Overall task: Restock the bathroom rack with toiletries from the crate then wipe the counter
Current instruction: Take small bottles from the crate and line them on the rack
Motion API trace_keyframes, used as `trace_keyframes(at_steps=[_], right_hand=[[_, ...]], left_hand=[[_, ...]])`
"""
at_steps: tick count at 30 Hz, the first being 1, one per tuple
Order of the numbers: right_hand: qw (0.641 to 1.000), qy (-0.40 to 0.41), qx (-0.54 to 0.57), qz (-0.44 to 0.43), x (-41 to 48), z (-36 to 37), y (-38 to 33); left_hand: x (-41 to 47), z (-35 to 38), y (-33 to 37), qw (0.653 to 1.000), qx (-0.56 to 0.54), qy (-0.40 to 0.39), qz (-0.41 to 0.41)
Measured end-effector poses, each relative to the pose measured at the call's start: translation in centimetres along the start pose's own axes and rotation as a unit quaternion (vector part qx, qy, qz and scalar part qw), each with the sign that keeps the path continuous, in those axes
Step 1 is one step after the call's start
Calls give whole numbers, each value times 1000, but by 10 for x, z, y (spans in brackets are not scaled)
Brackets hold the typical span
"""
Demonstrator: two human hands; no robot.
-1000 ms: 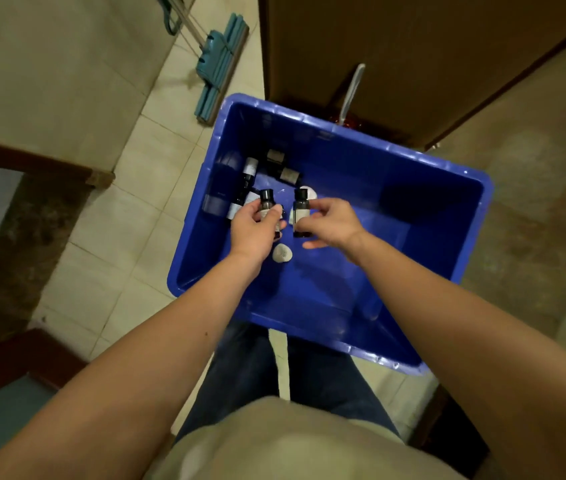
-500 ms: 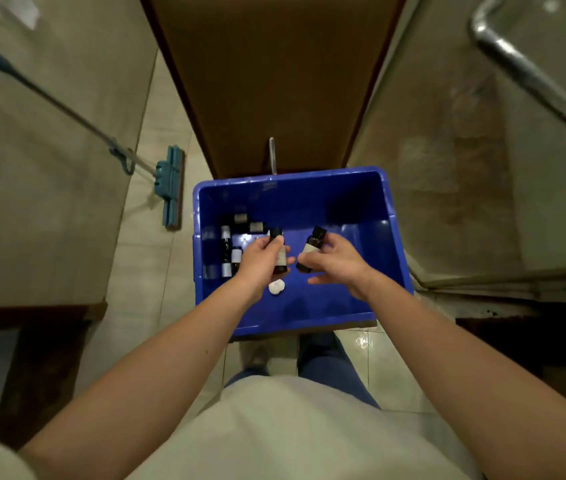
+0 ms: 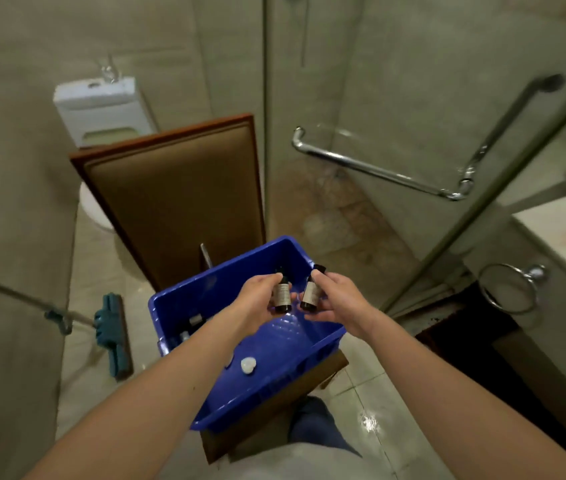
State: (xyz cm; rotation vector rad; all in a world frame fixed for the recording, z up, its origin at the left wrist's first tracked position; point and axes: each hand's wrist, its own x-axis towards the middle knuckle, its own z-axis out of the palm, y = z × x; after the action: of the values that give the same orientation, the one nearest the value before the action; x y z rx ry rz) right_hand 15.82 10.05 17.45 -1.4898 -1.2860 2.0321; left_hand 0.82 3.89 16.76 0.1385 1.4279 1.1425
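Note:
A blue plastic crate (image 3: 312,348) rests on a wooden stool in front of me. My left hand (image 3: 257,299) is closed around a small dark toiletry bottle (image 3: 282,295) with a pale label, held above the crate. Beside it, my right hand (image 3: 338,297) grips a second dark bottle (image 3: 311,291) of the same kind. The two bottles are almost touching. Down in the crate lie a small white round item (image 3: 248,365) and a few more bottles (image 3: 194,321) near its left wall, partly hidden by my left forearm.
A brown padded chair back (image 3: 177,195) stands behind the crate. A glass shower door with a chrome handle (image 3: 378,169) is to the right. A pale counter (image 3: 565,230) with a towel ring (image 3: 508,287) below is at far right. A teal mop (image 3: 113,336) lies on the floor at left; a toilet (image 3: 99,109) stands behind.
Both hands have lifted the two bottles up out of the crate. The view has tilted upward, bringing the shower door, toilet and counter into sight.

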Motion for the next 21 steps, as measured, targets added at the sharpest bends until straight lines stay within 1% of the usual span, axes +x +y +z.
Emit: trace_keyframes(at_steps=[6, 10, 14, 21], right_hand=[[993, 100, 56, -17, -43, -51, -6], [983, 153, 90, -44, -77, -92, -8], [971, 203, 101, -71, -116, -137, -8], [948, 276, 128, -98, -185, -230, 0]], left_hand=[[-20, 63, 9, 994, 69, -89, -4], [-33, 114, 7, 985, 100, -142, -5], [-44, 169, -2, 965, 143, -218, -4], [-62, 279, -41, 936, 198, -290, 27]])
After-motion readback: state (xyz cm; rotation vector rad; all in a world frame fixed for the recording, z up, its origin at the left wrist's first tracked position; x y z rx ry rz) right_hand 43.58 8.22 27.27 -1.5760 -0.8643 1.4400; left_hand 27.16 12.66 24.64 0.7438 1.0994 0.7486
